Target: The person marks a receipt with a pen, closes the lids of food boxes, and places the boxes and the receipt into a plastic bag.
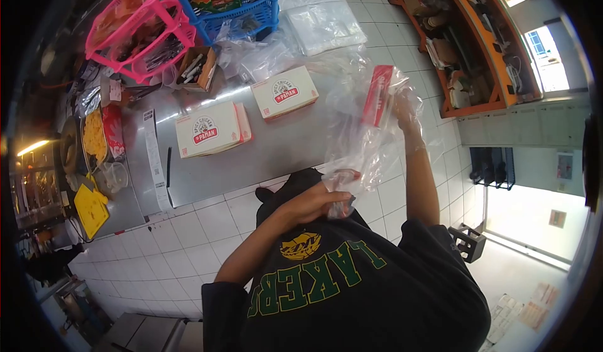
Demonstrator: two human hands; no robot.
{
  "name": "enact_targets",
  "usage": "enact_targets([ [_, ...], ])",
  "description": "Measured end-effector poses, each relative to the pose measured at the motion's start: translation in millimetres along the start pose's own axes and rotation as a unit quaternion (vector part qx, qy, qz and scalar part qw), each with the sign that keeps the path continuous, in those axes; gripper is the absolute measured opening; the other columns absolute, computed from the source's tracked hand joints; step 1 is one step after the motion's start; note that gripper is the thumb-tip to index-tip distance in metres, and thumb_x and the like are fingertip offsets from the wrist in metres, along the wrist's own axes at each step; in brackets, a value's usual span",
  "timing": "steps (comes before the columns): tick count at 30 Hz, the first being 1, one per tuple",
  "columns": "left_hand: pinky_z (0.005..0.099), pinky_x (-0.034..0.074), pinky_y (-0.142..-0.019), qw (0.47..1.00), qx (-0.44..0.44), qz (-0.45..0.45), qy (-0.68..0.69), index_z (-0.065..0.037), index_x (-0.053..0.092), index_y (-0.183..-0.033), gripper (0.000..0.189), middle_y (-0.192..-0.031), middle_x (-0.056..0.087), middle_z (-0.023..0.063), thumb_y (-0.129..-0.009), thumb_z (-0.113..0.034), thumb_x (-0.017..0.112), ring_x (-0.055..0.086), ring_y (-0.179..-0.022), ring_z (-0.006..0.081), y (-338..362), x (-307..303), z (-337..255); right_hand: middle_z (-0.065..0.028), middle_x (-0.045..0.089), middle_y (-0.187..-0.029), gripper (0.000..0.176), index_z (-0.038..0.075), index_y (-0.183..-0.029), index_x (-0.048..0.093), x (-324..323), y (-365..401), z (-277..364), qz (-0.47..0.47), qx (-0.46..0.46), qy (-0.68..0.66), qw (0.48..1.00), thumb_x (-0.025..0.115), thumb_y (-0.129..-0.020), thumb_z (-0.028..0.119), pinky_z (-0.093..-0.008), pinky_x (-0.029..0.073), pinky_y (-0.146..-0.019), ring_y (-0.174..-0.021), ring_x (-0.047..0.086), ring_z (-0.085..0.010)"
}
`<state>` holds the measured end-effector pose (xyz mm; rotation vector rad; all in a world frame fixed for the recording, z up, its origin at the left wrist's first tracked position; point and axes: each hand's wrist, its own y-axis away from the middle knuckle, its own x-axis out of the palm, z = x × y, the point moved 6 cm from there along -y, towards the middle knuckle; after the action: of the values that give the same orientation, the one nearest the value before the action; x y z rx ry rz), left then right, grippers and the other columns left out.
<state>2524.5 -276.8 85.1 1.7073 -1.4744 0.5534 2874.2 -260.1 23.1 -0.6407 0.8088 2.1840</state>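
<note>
My left hand (325,202) is closed low in front of my shirt, around bunched clear plastic with a small item in it that I cannot make out. Farther up on the right, my right hand (407,108) shows through a clear plastic bag (374,144), its fingers against the side of a red box (379,95). The film surrounds this box and reaches my right wrist. On the steel table (267,154) lie two white cartons with red print, a smaller one (285,93) and a wider one (210,130) to its left.
Behind the cartons are a pink basket (141,28), blue trays (226,12), a pen box (196,68) and stacked plastic bags (323,25). A receipt (155,160), a black pen (168,166) and a yellow board (91,209) lie left. An orange shelf (461,44) stands right.
</note>
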Motion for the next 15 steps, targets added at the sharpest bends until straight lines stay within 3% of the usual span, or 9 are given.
enact_targets([
  [2, 0.029, 0.053, -0.077, 0.992, -0.028, 0.087, 0.092, -0.008, 0.026, -0.154, 0.072, -0.146, 0.047, 0.0165, -0.096, -0.02, 0.066, 0.061, -0.084, 0.0127, 11, 37, -12, -0.0207, 0.028, -0.16, 0.09, 0.016, -0.157, 0.028, 28, -33, -28, 0.142, -0.093, -0.396, 0.902, 0.063, -0.087, 0.06, -0.0579, 0.024, -0.119, -0.142, 0.034, -0.0422],
  [3, 0.0314, 0.054, -0.081, 0.991, -0.059, 0.118, 0.032, -0.009, 0.024, -0.154, 0.073, -0.153, 0.037, 0.0149, -0.096, -0.02, 0.066, 0.061, -0.088, 0.0138, 18, 56, -26, -0.0207, 0.028, -0.16, 0.09, 0.016, -0.157, 0.028, 37, -24, -33, 0.14, -0.088, -0.398, 0.902, 0.063, -0.087, 0.06, -0.0579, 0.024, -0.119, -0.142, 0.034, -0.0422],
  [5, 0.032, 0.054, -0.081, 0.989, -0.03, 0.125, 0.066, -0.008, 0.024, -0.154, 0.074, -0.153, 0.037, 0.0152, -0.095, -0.02, 0.067, 0.061, -0.091, 0.0149, 25, 71, -49, -0.0204, 0.035, -0.155, 0.079, 0.014, -0.156, 0.031, 59, 14, -20, 0.003, -0.247, -0.122, 0.961, 0.058, -0.093, 0.054, -0.0537, 0.032, -0.115, -0.139, 0.039, -0.0387],
  [6, 0.0325, 0.054, -0.081, 0.986, 0.005, 0.131, 0.099, -0.008, 0.024, -0.154, 0.075, -0.153, 0.038, 0.0154, -0.094, -0.02, 0.068, 0.062, -0.093, 0.016, 29, 78, -61, -0.0202, 0.039, -0.152, 0.074, 0.013, -0.155, 0.033, 68, 30, -10, -0.066, -0.316, 0.026, 0.946, 0.055, -0.096, 0.051, -0.0517, 0.036, -0.113, -0.137, 0.041, -0.037],
  [8, 0.0328, 0.053, -0.083, 0.989, 0.053, 0.115, 0.074, -0.007, 0.031, -0.152, 0.069, -0.154, 0.036, 0.0161, -0.094, -0.016, 0.068, 0.062, -0.096, 0.0183, 43, 85, -80, -0.0211, 0.044, -0.146, 0.075, 0.009, -0.153, 0.034, 86, 41, -18, -0.063, -0.301, 0.071, 0.949, 0.057, -0.094, 0.05, -0.0515, 0.038, -0.106, -0.127, 0.046, -0.037],
  [10, 0.0344, 0.053, -0.085, 0.935, 0.236, 0.022, -0.264, -0.005, 0.04, -0.147, 0.057, -0.154, 0.038, 0.0159, -0.096, -0.011, 0.064, 0.062, -0.098, 0.0194, 66, 81, -106, -0.0228, 0.053, -0.134, 0.078, 0.001, -0.15, 0.037, 106, 44, -32, -0.05, -0.28, 0.159, 0.946, 0.06, -0.092, 0.048, -0.0513, 0.041, -0.094, -0.106, 0.055, -0.037],
  [12, 0.0329, 0.054, -0.083, 0.901, 0.28, -0.067, -0.325, -0.002, 0.048, -0.141, 0.046, -0.152, 0.042, 0.0161, -0.097, -0.007, 0.059, 0.063, -0.098, 0.0184, 85, 74, -114, -0.0245, 0.062, -0.122, 0.081, -0.007, -0.146, 0.039, 127, 48, -41, -0.035, -0.26, 0.243, 0.934, 0.062, -0.089, 0.046, -0.0511, 0.045, -0.082, -0.085, 0.064, -0.037],
  [14, 0.0303, 0.056, -0.079, 0.902, 0.236, -0.274, -0.236, -0.003, 0.054, -0.138, 0.04, -0.15, 0.046, 0.0197, -0.099, -0.01, 0.055, 0.067, -0.109, 0.0209, 103, 47, -111, -0.0276, 0.055, -0.131, 0.085, -0.002, -0.149, 0.036, 116, 87, 7, -0.026, -0.205, 0.235, 0.95, 0.064, -0.087, 0.048, -0.0538, 0.042, -0.088, -0.096, 0.062, -0.0398],
  [15, 0.0303, 0.056, -0.079, 0.903, 0.233, -0.273, -0.237, -0.003, 0.054, -0.138, 0.04, -0.15, 0.046, 0.0197, -0.099, -0.01, 0.055, 0.067, -0.109, 0.0209, 107, 49, -110, -0.0308, 0.049, -0.14, 0.089, 0.002, -0.153, 0.032, 108, 99, 21, -0.019, -0.153, 0.227, 0.962, 0.065, -0.086, 0.051, -0.0565, 0.04, -0.095, -0.107, 0.059, -0.0426],
])
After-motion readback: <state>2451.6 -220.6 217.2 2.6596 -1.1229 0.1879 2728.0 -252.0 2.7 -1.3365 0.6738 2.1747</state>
